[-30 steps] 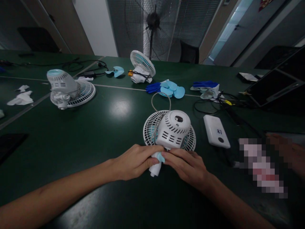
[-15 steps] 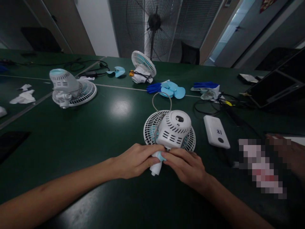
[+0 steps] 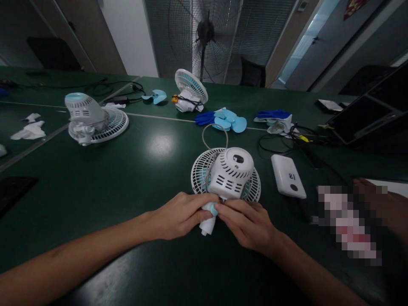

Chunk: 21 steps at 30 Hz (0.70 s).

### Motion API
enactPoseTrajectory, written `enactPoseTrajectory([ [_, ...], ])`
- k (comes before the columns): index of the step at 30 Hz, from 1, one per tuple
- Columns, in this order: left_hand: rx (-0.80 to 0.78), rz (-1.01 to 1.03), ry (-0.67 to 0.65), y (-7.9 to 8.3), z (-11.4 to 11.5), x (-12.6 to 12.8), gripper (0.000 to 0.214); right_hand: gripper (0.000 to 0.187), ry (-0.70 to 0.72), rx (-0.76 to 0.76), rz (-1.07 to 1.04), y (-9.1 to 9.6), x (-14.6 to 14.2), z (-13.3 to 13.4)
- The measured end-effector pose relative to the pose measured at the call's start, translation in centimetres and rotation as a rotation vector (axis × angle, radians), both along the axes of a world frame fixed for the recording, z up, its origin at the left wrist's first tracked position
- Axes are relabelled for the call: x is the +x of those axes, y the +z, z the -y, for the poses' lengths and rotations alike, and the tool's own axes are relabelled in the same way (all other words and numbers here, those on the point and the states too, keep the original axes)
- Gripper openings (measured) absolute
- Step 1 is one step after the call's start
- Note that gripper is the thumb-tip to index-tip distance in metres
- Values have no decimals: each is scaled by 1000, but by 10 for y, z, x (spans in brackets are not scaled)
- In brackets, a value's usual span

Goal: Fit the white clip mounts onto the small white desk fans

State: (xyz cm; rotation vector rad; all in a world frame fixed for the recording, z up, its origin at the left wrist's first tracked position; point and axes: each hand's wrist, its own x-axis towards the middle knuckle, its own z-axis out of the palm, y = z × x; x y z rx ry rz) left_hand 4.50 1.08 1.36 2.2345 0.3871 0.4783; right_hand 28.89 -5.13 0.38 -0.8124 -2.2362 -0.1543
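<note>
A glossy dark-green tabletop (image 3: 149, 178) is filling much of the frame, and a soft white patch of light (image 3: 162, 145) is gleaming on it left of centre. At upper centre, a tall black wire-caged pedestal fan (image 3: 205, 33) is standing before grey slatted blinds (image 3: 261, 32), while a smooth white wall panel (image 3: 129, 38) is rising to their left. A black-backed chair (image 3: 52, 53) is sitting at upper left; a grey door with a dark handle (image 3: 333, 44) is slanting across the upper right.
</note>
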Motion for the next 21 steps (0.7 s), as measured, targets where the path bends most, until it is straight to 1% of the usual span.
enactPoseTrajectory([
  [2, -2, -1, -5, 0, 0, 0, 33, 35, 27, -5, 41, 2, 6, -2],
  [3, -4, 1, -6, 0, 0, 0, 33, 35, 22, -3, 41, 2, 7, -2],
  [6, -9, 0, -1, 0, 0, 1, 34, 22, -28, 32, 20, 3, 2, -2],
  [9, -22, -13, 2, 2, 1, 2, 32, 6, -97, 49, -19, 3, -12, 0],
  [13, 1, -25, 6, 4, 1, 2, 31, 20, -190, -1, -44, 3, -24, 3],
  [15, 4, -22, 4, 3, 1, 2, 31, 16, -167, -22, -60, 2, -22, 4],
  [17, -10, -13, 7, 2, 1, 1, 31, 4, -97, -31, -66, 2, -16, 3],
  [20, -21, -1, 2, 0, 1, 1, 32, 25, 11, -13, -14, 3, -4, 1],
  [21, -17, -2, -1, -1, 0, 1, 32, 29, 30, -6, 9, 4, -1, 0],
])
